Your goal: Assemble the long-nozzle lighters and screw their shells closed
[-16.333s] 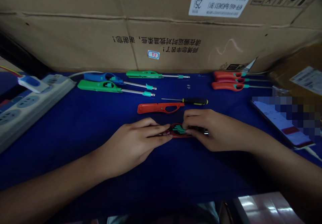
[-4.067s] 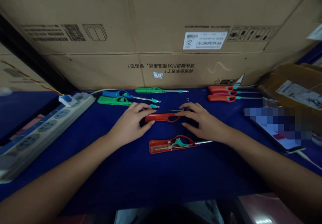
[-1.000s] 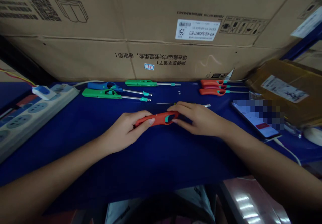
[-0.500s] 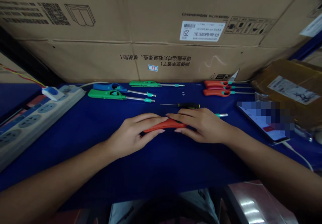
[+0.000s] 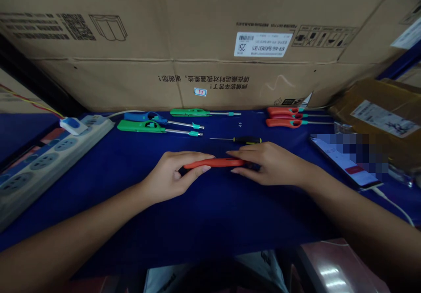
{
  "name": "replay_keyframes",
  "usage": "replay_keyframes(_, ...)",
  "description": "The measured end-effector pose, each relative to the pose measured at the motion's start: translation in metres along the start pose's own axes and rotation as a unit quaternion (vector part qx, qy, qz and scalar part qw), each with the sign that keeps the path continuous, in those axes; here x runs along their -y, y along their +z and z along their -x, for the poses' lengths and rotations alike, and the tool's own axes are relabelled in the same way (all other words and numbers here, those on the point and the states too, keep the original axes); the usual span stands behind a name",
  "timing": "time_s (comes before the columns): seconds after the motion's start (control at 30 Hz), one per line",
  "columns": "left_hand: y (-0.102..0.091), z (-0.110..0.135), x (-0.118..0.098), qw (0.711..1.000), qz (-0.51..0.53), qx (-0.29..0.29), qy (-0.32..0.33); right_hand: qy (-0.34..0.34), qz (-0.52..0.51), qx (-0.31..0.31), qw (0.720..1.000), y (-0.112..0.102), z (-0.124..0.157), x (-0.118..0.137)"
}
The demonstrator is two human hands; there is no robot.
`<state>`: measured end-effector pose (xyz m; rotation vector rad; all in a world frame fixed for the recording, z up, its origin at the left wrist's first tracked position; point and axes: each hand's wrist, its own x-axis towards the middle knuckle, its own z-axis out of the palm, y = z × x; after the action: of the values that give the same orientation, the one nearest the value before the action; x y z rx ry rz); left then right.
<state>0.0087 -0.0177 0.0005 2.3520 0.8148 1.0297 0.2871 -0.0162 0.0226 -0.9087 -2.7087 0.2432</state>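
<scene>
Between my two hands lies an orange-red lighter [image 5: 221,162] of the long-nosed kind, turned edge-on. My left hand [image 5: 171,174] pinches its left end between thumb and fingers. Around its right end, my right hand [image 5: 268,163] has its fingers on top and its thumb below; that end is hidden by the hand. Just beyond the right hand rests a screwdriver [image 5: 247,140] with a black and yellow handle, its shaft pointing left. A few tiny metal pieces [image 5: 240,124] lie behind the screwdriver.
At the back left lie green [image 5: 141,126] and blue [image 5: 141,117] lighters, with another green lighter [image 5: 190,112] further right. Several orange-red lighters [image 5: 283,123] sit at the back right. A power strip [image 5: 49,161], a phone [image 5: 345,161] and a taped carton [image 5: 384,113] flank the blue surface.
The lighter in my hands has been rolled so its narrow edge faces me. My right hand's fingers have loosened slightly, and the metal tip that showed beyond it is out of sight.
</scene>
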Motion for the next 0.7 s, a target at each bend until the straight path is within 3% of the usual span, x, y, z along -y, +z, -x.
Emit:
replay_keyframes(0.2,-0.005,0.0,0.0,0.997,0.029,0.013,-0.066,0.018,0.02,0.017,1.0,-0.002,-0.001,-0.006)
replay_keyframes(0.37,0.0,0.0,0.007,0.978,0.103,0.048,-0.174,0.069,-0.014,0.049,0.996,-0.002,-0.003,-0.007)
replay_keyframes(0.47,0.001,-0.002,0.012,0.961,0.137,0.039,-0.237,0.071,-0.025,0.056,0.996,-0.002,-0.004,-0.009)
replay_keyframes(0.57,-0.001,-0.005,0.013,0.948,0.152,0.029,-0.279,0.077,-0.018,-0.022,0.997,0.002,-0.005,-0.018)
replay_keyframes(0.7,-0.001,-0.006,0.015,0.95,0.108,0.021,-0.291,0.146,0.024,-0.129,0.98,0.015,-0.004,-0.043)
